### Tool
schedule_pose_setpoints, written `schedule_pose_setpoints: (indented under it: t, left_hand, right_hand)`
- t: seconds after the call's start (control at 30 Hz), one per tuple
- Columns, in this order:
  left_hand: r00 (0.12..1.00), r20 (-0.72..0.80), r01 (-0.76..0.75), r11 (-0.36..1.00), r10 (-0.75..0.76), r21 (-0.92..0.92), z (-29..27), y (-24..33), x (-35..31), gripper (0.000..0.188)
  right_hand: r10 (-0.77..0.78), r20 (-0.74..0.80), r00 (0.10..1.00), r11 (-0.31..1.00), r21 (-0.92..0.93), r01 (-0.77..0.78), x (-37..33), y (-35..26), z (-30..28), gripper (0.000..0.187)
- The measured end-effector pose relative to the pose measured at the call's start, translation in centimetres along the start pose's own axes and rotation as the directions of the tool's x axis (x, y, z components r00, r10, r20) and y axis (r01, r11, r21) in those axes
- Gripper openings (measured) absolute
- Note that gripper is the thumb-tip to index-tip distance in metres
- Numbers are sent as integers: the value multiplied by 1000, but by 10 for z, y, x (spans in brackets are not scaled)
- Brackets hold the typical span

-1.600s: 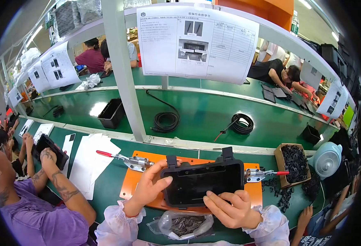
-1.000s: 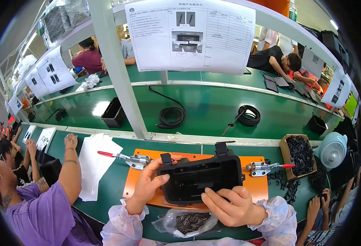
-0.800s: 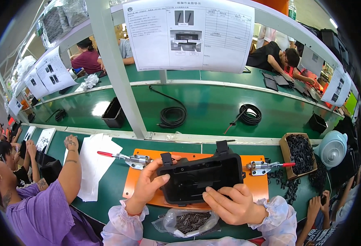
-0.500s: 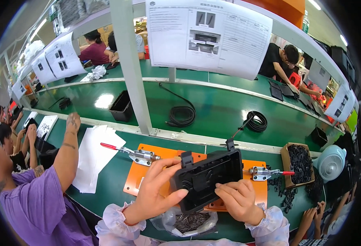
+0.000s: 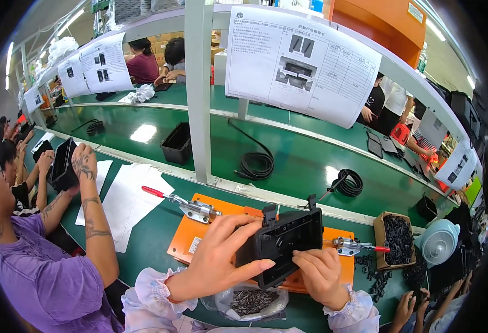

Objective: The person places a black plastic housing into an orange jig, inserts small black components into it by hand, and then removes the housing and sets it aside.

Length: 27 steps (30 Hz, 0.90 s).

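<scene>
A black, open-fronted plastic box [image 5: 289, 240] with two latches standing up from its top edge is tilted in front of me, its hollow side facing me. My left hand [image 5: 213, 261] is wrapped round its left end, thumb across the lower front rim. At the lower right, my right hand [image 5: 320, 277] has its fingers closed together on the box's rim; anything small between them is hidden. Behind and under the box lies an orange fixture plate [image 5: 185, 244] with a red-handled toggle clamp [image 5: 196, 210] at its left and another toggle clamp [image 5: 350, 246] at its right.
Near my wrists sits a clear bag of thin metal pins or screws [image 5: 253, 302]. A cardboard box of small black parts [image 5: 397, 238] and a pale fan [image 5: 439, 241] stand at right. Black cable coils [image 5: 256, 165] lie beyond the rail. At left, a co-worker [image 5: 49, 266] holds a black box.
My view has swung slightly left. The box has turned a little in my hands, which keep their grip. The co-worker at left now holds up a black box.
</scene>
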State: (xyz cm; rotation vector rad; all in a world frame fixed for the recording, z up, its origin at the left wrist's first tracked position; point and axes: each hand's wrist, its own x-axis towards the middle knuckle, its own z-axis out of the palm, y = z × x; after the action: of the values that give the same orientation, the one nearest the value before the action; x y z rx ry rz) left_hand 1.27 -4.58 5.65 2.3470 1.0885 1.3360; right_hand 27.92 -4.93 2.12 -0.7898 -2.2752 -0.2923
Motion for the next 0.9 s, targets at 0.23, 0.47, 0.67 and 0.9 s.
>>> schedule_pose_setpoints:
  t: [0.23, 0.47, 0.67, 0.9]
  left_hand:
    - [1000, 16, -1, 1000, 1, 3, -1, -1, 1, 64]
    - [963, -9, 255, 918, -270, -304, -16, -42, 6, 50]
    - [886, -403, 342, 908, -227, 240, -58, -121, 40, 27]
    - [984, -132, 153, 935, -116, 321, -1, -170, 84, 26]
  right_hand:
    - [9, 5, 1000, 1000, -5, -9, 0, 0, -1, 32]
    - [48, -39, 998, 997, 54, -46, 22, 25, -6, 27]
    - [344, -57, 937, 936, 103, -337, 66, 106, -3, 19]
    - [341, 107, 934, 905, -307, -296, 74, 230, 83, 18]
